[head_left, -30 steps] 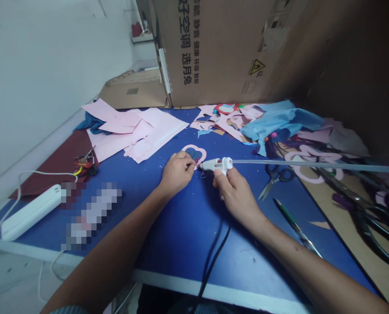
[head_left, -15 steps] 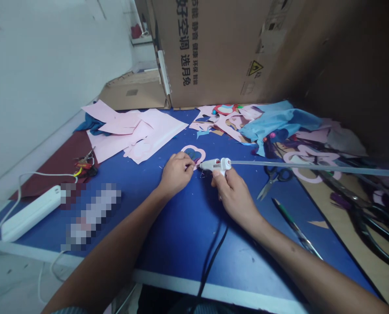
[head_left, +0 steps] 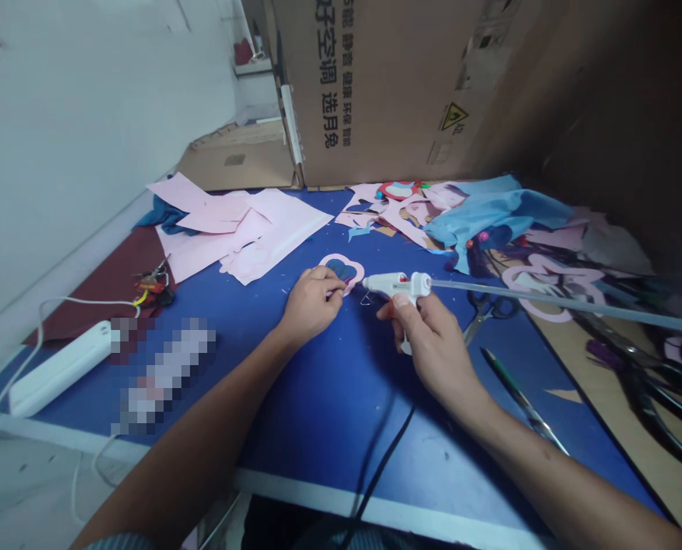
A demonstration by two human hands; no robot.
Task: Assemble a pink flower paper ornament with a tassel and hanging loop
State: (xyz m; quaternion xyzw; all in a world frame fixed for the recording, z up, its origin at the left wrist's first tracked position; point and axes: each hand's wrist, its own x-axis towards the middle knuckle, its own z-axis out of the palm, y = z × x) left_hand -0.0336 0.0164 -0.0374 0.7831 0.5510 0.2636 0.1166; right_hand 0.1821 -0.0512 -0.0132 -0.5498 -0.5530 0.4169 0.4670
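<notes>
The left hand (head_left: pixel 311 305) and right hand (head_left: pixel 429 336) are apart but close, both near the middle of the frame on a blue surface (head_left: pixel 329 412). The right hand is clamped around the grip of a white hot glue gun (head_left: pixel 395 286), which lies roughly level with its nozzle pointing left. The nozzle tip sits just beside a pink cutout (head_left: pixel 341 269) with a dark blue centre. A long translucent glue stick (head_left: pixel 570 305) runs from the back of the gun to the right edge of the frame. The left hand's fingertips (head_left: pixel 332 294) rest on the lower edge of the cutout, pressing it to the surface. A black cord (head_left: pixel 386 458) runs from beneath the right hand over the near edge of the surface.

Scissors (head_left: pixel 489 309) lie just right of the right hand, and a green-handled metal tool (head_left: pixel 518 397) lies lower right. Pink sheets (head_left: pixel 272 229) lie at upper left of centre, and light blue fabric (head_left: pixel 489 214) is heaped at upper right among paper scraps. A white power strip (head_left: pixel 59 369) sits at lower left, and a cardboard box (head_left: pixel 375 92) stands along the far edge.
</notes>
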